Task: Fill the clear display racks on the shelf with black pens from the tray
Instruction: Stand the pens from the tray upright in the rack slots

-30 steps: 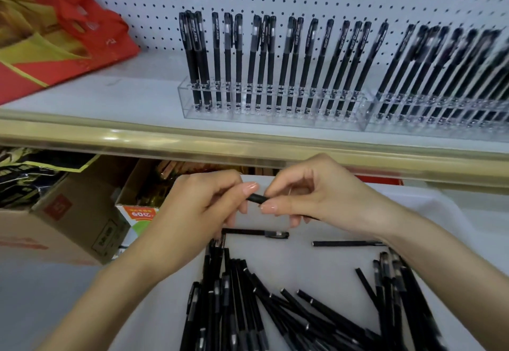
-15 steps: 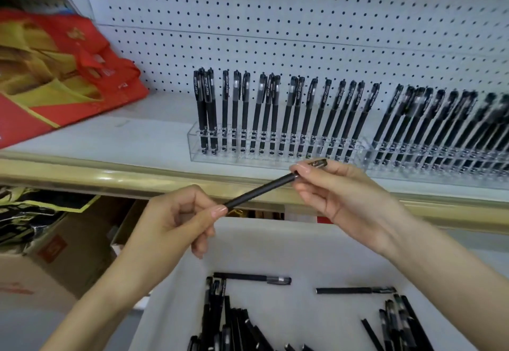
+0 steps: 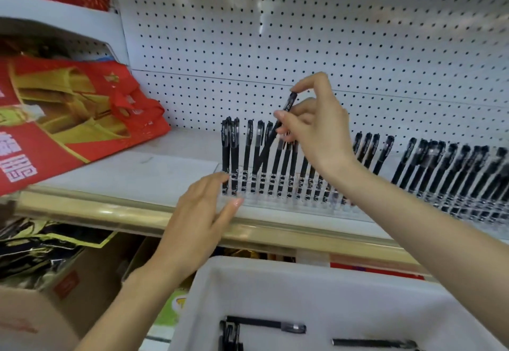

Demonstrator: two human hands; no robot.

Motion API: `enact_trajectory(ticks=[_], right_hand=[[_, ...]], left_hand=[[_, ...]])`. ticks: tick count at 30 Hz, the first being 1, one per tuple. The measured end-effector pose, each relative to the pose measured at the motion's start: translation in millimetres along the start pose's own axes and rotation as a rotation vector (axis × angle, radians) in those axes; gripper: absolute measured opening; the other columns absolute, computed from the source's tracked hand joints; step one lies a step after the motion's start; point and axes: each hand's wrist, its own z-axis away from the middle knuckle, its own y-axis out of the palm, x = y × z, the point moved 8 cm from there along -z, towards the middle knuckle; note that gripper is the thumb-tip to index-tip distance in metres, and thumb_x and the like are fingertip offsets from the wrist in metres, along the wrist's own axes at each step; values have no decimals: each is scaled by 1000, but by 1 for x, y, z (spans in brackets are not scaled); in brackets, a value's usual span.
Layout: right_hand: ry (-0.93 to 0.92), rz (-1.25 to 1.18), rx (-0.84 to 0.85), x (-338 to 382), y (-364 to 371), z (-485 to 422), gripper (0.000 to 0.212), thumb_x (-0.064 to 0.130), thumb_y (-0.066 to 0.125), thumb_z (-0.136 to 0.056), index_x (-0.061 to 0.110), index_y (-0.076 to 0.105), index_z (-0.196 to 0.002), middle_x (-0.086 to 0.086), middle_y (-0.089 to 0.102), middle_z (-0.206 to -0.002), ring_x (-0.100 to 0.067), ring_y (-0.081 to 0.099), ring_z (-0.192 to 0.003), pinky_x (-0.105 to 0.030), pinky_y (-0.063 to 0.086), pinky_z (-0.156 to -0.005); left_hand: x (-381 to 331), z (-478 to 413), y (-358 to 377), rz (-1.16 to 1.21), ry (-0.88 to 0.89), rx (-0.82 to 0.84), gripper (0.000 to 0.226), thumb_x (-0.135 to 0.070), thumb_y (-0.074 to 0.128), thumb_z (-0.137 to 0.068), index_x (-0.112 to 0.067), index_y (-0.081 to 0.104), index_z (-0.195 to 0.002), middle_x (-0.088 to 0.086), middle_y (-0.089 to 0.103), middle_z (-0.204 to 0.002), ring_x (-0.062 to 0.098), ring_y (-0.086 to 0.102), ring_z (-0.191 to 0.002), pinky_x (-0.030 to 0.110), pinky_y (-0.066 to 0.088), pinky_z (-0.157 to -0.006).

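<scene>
Right hand: centre of frame, above the rack. Its fingers are curled and pinch one pen near the cap end. The pen is tilted, cap up and to the right, tip down and to the left, among the standing pens at the left part of the rack. Whether the tip has entered a hole cannot be told. Gripping high on the pen probably keeps the fingers clear of the neighbouring caps while the tip is steered down.

Left hand: left of centre, holding nothing. Its fingers are nearly straight, and the tips touch the rack's lower left front corner. This contact appears to brace the light rack against sliding on the shelf.

The rack holds a row of upright pens, closely spaced. A second rack at the right edge looks full.

The tray sits at lower centre, directly below the shelf edge, so each reach is short. A few loose pens lie flat in it.

Step in hand: seating one pen. Alignment with a free hole is the critical point.
</scene>
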Motion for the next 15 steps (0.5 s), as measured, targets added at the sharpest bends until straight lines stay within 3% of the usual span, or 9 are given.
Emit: enact_trajectory(ticks=[2,5,10,15], right_hand=[[-34,40,11,-2,10,-7,27,14,65,-91,23,42,-101,-5,64,-77,-9,67,-63,-33,59,-63],[-65,78,26,-7,22,-13,25,15,65,-91,23,42,-99,-2,62,-75,-7,66,-62,-34,59,-65],[-81,69,55,-11,36,-17,24,13,65,-91,19,43,-99,-4,62,-75,-9,65,-62,-25,57,-64],[-102,226,190,-19,59,-16,18,18,67,-90,17,50,-95,-1,65,-76,-13,67,-68,-36,58,-71]], left_hand=[[4,-5,8,-106,36,29,82,-71,14,-83,-24,31,-147,-9,30,-153,0,16,-140,17,5,-113],[12,-7,15,-164,55,72,86,-73,5,-82,-26,20,-152,-11,17,-159,-6,0,-141,20,-7,-114],[16,-8,16,-199,80,109,91,-78,0,-79,-26,17,-152,-13,13,-159,-3,-1,-144,22,-6,-116],[19,-8,18,-183,72,144,93,-79,2,-78,-26,13,-153,-13,9,-160,-2,-4,-144,27,1,-121]])
